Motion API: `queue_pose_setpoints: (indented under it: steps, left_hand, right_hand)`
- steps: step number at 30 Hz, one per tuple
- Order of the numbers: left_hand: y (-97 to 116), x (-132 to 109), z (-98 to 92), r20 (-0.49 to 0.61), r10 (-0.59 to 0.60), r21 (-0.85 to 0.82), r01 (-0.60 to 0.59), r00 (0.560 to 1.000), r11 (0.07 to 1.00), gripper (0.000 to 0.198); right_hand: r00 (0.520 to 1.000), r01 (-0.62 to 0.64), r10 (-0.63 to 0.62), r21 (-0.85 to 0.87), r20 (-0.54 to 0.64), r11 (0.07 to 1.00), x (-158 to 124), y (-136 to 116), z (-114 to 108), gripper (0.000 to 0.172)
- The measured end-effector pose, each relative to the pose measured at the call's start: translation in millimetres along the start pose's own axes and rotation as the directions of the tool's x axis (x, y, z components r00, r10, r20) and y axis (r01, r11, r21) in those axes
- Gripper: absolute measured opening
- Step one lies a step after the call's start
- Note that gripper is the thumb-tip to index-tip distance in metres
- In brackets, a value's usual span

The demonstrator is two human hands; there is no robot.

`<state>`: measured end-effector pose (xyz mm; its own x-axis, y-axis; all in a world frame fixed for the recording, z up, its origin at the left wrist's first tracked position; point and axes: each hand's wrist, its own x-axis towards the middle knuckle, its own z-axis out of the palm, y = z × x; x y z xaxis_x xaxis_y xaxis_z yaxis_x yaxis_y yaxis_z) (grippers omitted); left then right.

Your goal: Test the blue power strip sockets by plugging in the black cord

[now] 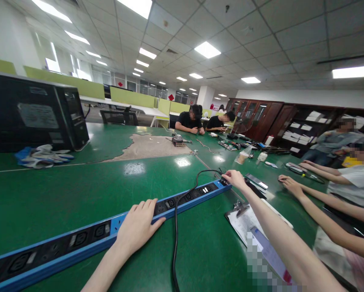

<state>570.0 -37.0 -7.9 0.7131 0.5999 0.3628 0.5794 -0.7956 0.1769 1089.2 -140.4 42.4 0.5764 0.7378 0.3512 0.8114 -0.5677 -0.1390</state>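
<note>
A long blue power strip (130,221) with black sockets lies diagonally over the green table. My left hand (137,223) grips its middle, fingers over the top and thumb along the near side. At the strip's far right end, my right hand (234,178) is closed around the end of a black power cable (176,227), whose tip is mostly hidden by the fingers. From there the cable loops left, crosses over the strip and runs down to the bottom edge of the view.
A clipboard with papers (241,223) lies under my right forearm, with a phone (257,181) beyond it. A black computer case (35,113) and work gloves (43,156) are at left. A co-worker's hands (291,186) rest at right; other people sit across the table.
</note>
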Motion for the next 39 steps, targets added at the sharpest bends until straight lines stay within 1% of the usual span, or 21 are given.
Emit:
queue_pose_setpoints:
  steps: [5,8,11,14,17,20,23,26,28,31,34,36,39]
  left_hand:
    - [3,1,1.1,-0.014,-0.004,0.020,0.005,1.000,1.000,0.062]
    - [5,1,1.5,-0.021,-0.006,0.031,0.007,1.000,0.999,0.061]
    - [5,1,2.3,-0.021,-0.005,0.041,0.006,1.000,0.999,0.061]
    - [5,2,3.1,-0.022,-0.006,0.051,0.007,1.000,0.999,0.061]
    - [5,2,3.3,-0.021,-0.002,0.058,0.003,1.000,0.998,0.060]
    - [5,1,2.6,-0.022,0.000,0.058,0.001,1.000,0.998,0.059]
    - [4,0,1.7,-0.026,0.004,0.054,-0.002,1.000,0.999,0.059]
    - [1,1,1.1,-0.026,0.009,0.037,-0.008,1.000,0.999,0.059]
    - [-1,1,1.0,-0.019,0.014,0.019,-0.013,1.000,1.000,0.059]
    - [-3,3,0.5,-0.009,0.023,-0.009,-0.023,1.000,1.000,0.059]
    - [-5,4,-0.9,-0.004,0.030,-0.027,-0.030,1.000,0.999,0.060]
    - [-6,4,-2.1,-0.002,0.033,-0.037,-0.033,0.999,0.999,0.060]
    - [-7,5,-3.1,-0.001,0.032,-0.047,-0.032,0.999,0.998,0.060]
  right_hand:
    - [0.998,-0.031,0.035,0.070,-0.056,0.997,-18,6,8,0.037]
    - [0.997,-0.032,0.037,0.079,-0.062,0.996,-24,10,4,0.038]
    - [1.000,-0.012,0.010,0.093,0.019,0.996,-23,14,-5,0.034]
    - [0.995,0.030,-0.040,0.115,0.091,0.993,-17,11,-11,0.031]
    - [0.993,0.063,-0.067,0.046,0.097,0.997,-10,2,-11,0.030]
    - [0.989,0.048,-0.040,-0.057,0.141,0.997,-1,-6,-10,0.031]
    - [0.967,0.032,-0.007,-0.093,0.256,0.995,10,-8,-13,0.034]
    - [0.927,0.037,0.005,-0.104,0.374,0.994,21,-10,-17,0.033]
    - [0.915,0.046,0.006,-0.120,0.404,0.992,28,-13,-18,0.033]
    - [0.933,0.058,-0.002,-0.144,0.361,0.988,33,-21,-15,0.032]
    - [0.948,0.057,-0.009,-0.143,0.319,0.988,29,-24,-12,0.033]
    - [0.960,0.058,-0.026,-0.103,0.280,0.993,19,-22,-9,0.032]
    - [0.986,0.070,-0.073,0.022,0.147,0.997,1,-15,-1,0.031]
